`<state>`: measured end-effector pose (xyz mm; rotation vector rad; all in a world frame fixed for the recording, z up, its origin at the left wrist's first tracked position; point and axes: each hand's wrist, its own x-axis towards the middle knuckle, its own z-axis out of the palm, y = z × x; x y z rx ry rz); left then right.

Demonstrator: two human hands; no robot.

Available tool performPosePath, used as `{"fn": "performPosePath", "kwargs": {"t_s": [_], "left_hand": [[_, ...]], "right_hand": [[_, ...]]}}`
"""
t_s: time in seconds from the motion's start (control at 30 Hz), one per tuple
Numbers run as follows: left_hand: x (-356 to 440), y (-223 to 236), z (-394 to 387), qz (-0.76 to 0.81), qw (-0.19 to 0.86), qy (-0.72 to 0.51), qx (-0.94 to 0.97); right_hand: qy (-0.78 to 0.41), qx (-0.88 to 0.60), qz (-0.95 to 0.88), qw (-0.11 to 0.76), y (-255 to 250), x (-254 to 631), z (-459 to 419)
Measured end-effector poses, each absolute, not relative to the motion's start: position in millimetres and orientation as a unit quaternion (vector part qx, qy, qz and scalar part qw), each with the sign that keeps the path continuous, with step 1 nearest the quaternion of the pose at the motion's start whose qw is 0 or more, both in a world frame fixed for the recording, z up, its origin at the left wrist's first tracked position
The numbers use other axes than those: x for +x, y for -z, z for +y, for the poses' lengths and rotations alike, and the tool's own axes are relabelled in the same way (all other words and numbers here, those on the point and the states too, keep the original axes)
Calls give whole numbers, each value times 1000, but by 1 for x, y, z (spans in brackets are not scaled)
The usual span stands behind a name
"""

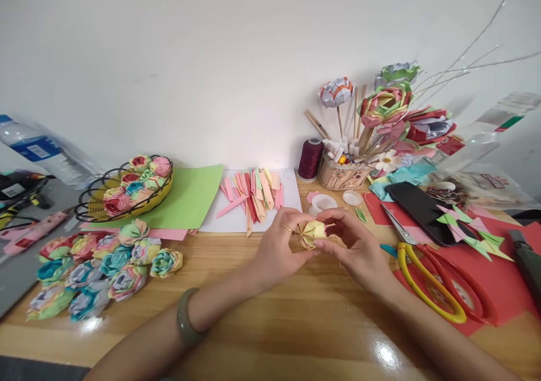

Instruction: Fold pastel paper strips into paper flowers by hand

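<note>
Between my two hands, a little above the wooden table, is a small pale-yellow folded paper flower. The fingers and thumb of my left hand pinch its left side. From the right, my right hand grips it with thumb and fingertips. Parts of the flower are hidden behind the fingers. Just behind the hands lies a white ring-shaped roll. Beyond them, folded paper strips in pink, red and peach rest on a white sheet.
Several finished paper flowers lie at the left, more in a yellow basket. At the right are scissors with yellow and red handles, a black phone and red paper. A maroon thread spool stands by a decorated holder.
</note>
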<state>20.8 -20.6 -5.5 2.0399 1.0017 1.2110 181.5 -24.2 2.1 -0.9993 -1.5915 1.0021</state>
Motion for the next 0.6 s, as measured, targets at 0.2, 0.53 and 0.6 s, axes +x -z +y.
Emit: {"fn": "performPosePath", "kwargs": {"t_s": [0.2,0.53,0.6], "left_hand": [[26,6,-23,339,523,-443,645],[20,-2,-15,256,762,-441,399],[19,-3,-15,254,780,-444,361]], "right_hand": [[-403,-392,-655,505,-7,180,-21],[-483,-389,-543,565,-1,193,-17],[-470,-405,-547,563,0,194,-15]]}}
